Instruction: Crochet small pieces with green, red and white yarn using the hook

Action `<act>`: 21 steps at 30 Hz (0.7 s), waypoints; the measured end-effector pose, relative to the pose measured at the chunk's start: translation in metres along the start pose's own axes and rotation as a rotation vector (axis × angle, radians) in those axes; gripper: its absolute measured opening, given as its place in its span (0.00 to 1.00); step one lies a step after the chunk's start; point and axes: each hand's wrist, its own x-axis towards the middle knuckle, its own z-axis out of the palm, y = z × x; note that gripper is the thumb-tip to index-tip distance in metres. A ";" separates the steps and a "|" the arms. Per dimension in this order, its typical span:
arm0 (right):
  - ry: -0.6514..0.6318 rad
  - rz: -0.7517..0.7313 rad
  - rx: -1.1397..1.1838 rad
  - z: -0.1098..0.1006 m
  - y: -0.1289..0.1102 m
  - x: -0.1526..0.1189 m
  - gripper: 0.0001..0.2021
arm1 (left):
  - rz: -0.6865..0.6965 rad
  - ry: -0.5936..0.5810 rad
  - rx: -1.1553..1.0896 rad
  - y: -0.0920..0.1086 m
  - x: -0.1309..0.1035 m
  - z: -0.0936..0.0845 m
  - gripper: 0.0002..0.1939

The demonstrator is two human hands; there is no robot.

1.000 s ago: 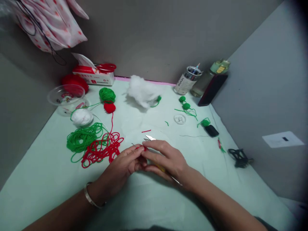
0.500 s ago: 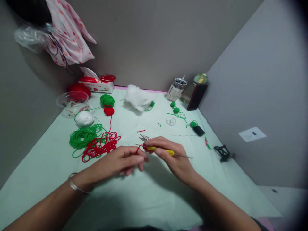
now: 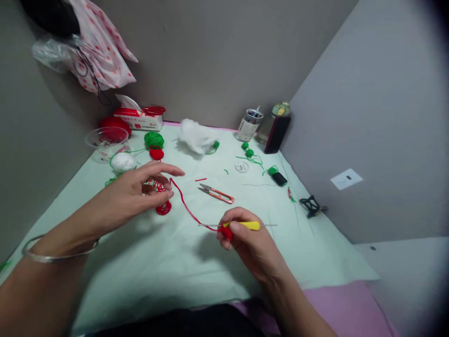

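Observation:
My right hand (image 3: 250,238) is closed around a yellow-handled crochet hook (image 3: 249,225) and a small red crocheted piece (image 3: 226,231). The hook's thin metal shaft points left. From the piece, a strand of red yarn (image 3: 187,208) rises to my left hand (image 3: 140,189), which is lifted with the index finger stretched out. The strand meets the hand by the thumb and middle fingertips; the exact grip is partly hidden. Under that hand lies a tangle of loose red yarn (image 3: 163,207). Orange thread snips (image 3: 219,194) lie on the cloth between the hands.
Behind my left hand are a white yarn ball (image 3: 123,162), a green yarn ball (image 3: 154,139), a plastic tub (image 3: 107,136) and a tissue box (image 3: 145,123). White stuffing (image 3: 194,135) sits at the back. A can of pens (image 3: 247,128), a bottle (image 3: 265,131) and a phone (image 3: 278,135) stand back right.
My left hand has moved away from the red piece, up and left over the loose yarn, drawing the strand out. My right hand has come lower, uncovering the snips.

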 end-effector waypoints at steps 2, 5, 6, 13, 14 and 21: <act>0.024 -0.044 0.009 0.003 0.000 -0.004 0.13 | 0.081 0.035 0.137 -0.004 -0.013 0.002 0.23; 0.057 -0.140 -0.040 0.005 -0.001 -0.009 0.11 | 0.043 -0.065 -0.082 -0.016 -0.034 0.014 0.18; 0.066 -0.174 -0.068 0.006 0.000 -0.011 0.11 | -0.029 -0.157 -0.194 -0.021 -0.040 0.021 0.19; -0.005 -0.363 -0.249 0.018 0.014 -0.021 0.06 | -0.061 -0.086 -0.757 -0.035 -0.042 0.077 0.18; -0.010 -0.370 -0.252 0.020 0.016 -0.022 0.05 | -0.011 -0.028 -0.788 -0.035 -0.039 0.081 0.19; 0.246 -0.549 -0.439 0.019 0.019 -0.024 0.03 | 0.381 -0.062 0.110 -0.057 -0.044 0.073 0.18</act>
